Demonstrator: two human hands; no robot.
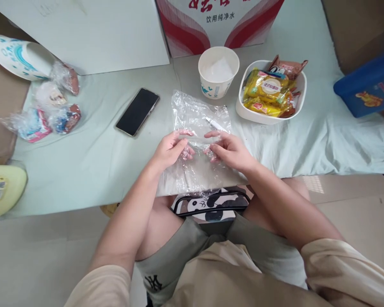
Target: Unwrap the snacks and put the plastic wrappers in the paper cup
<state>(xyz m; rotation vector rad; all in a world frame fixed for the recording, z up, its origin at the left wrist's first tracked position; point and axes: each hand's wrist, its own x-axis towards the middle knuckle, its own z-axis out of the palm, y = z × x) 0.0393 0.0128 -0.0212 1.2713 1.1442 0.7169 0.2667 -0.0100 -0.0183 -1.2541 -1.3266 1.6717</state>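
A clear, crinkled plastic bag (pixel 192 108) lies spread on the cloth-covered table at its front edge, partly hanging toward my lap. My left hand (pixel 172 150) pinches the film on the bag's left side, thumb against fingers. Opposite it, my right hand (pixel 232 151) grips the right side in the same way. Between the two hands the film is gathered. A small white item with dark marks (pixel 216 124) shows through or on the bag; its kind is unclear. Behind the bag stands a white paper cup (pixel 216 87) with white material inside.
Right of the cup is a white bin (pixel 259 116) of wrapped snacks. A phone (pixel 137 111) lies left, beyond it several plastic-wrapped items (pixel 64 119) and a tipped paper cup (pixel 19 57). Boxes (pixel 99 38) stand behind; a blue container (pixel 368 85) is at right.
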